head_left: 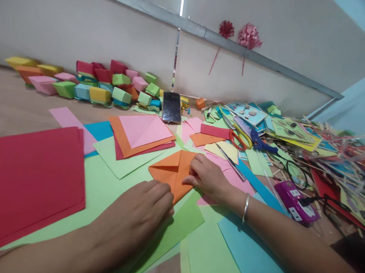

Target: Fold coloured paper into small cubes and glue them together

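An orange sheet of paper (169, 175) with flaps folded in toward its middle lies over green paper in front of me. My right hand (206, 177) grips its right corner between thumb and curled fingers. At the near left edge, my left hand (141, 210) has its fingers curled down against the sheet; their tips are hidden under the hand. Just behind sits a stack of squares with a pink sheet (146, 128) on top, over orange and red ones. Large red sheets (34, 177) lie to the left of my left hand.
Folded paper boxes (100, 94) line the wall beside a phone (172, 107). Scissors (241, 136), a pen (230, 161) and a blue glue gun (261, 142) lie to the right. A purple power strip (296, 203) with a cord stands near my right forearm, before cluttered papers and sticks.
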Demonstrator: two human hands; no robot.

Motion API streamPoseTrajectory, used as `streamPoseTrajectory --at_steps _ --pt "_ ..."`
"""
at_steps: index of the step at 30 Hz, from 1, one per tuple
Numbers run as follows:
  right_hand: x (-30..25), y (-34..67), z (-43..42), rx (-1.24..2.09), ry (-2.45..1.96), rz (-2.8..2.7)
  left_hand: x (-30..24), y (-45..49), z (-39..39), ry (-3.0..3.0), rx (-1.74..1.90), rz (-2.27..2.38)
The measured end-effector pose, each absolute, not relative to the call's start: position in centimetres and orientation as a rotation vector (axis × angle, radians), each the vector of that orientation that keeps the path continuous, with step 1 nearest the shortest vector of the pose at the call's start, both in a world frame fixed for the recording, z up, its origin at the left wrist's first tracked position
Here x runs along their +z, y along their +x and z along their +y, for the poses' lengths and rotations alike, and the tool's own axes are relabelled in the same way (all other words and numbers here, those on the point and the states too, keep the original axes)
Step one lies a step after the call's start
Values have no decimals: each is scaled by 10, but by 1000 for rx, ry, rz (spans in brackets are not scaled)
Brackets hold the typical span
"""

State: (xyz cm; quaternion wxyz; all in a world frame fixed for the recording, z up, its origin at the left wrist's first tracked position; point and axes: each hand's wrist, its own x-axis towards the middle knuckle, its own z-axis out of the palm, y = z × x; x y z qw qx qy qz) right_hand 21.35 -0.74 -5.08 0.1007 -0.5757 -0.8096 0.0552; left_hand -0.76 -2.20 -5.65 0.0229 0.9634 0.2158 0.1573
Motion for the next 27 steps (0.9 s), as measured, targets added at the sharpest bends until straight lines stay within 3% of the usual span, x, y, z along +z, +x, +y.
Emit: streamPoseTrajectory --at_steps 8,20,27 --pt "-48 214 -7 241 -1738 -2341 -54 2 -19 3078 185 707" --pt "-42 217 -16 218 -1646 -2421 -62 -4 -14 3269 386 525" --pt "-32 256 -5 252 -1806 -2344 -57 -4 -14 3242 407 498"
